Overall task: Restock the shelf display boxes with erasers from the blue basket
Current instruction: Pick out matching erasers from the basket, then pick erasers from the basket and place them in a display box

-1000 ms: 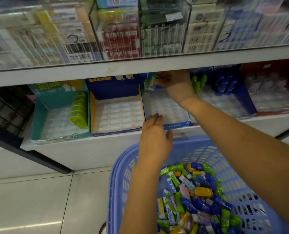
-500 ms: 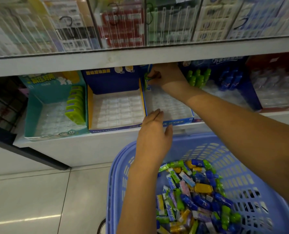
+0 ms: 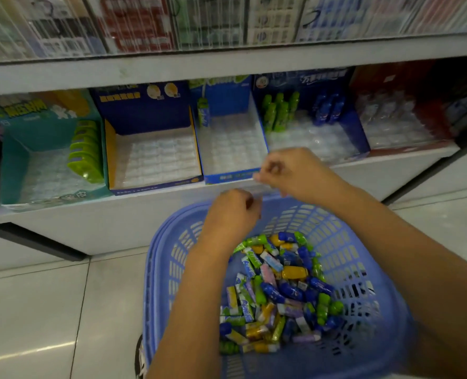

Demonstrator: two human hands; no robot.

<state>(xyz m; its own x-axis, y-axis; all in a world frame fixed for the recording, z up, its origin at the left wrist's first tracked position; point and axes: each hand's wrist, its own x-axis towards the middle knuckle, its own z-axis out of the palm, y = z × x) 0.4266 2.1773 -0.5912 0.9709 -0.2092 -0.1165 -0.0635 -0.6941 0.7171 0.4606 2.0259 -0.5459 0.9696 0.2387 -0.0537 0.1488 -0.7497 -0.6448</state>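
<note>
- Blue basket (image 3: pixel 158 269) sits at 6 o'clock, with erasers (image 3: pixel 278 291) heaped loose in its bottom, colours mixed.
- Blue display box (image 3: pixel 232 175) is at 12 o'clock on the shelf (image 3: pixel 90 214). One wrapped eraser (image 3: pixel 203 116) stands upright in its back corner, towards 11.
- My left hand (image 3: pixel 231 214) is over the basket's far rim and my right hand (image 3: pixel 289 170) is just beside the box front at 1 o'clock. Both have fingers curled and blurred, so I cannot tell if either pinches anything.
- Erasers look light, stiff and small, and their glossy wrappers are probably slick. Best pinched across the long sides.
</note>
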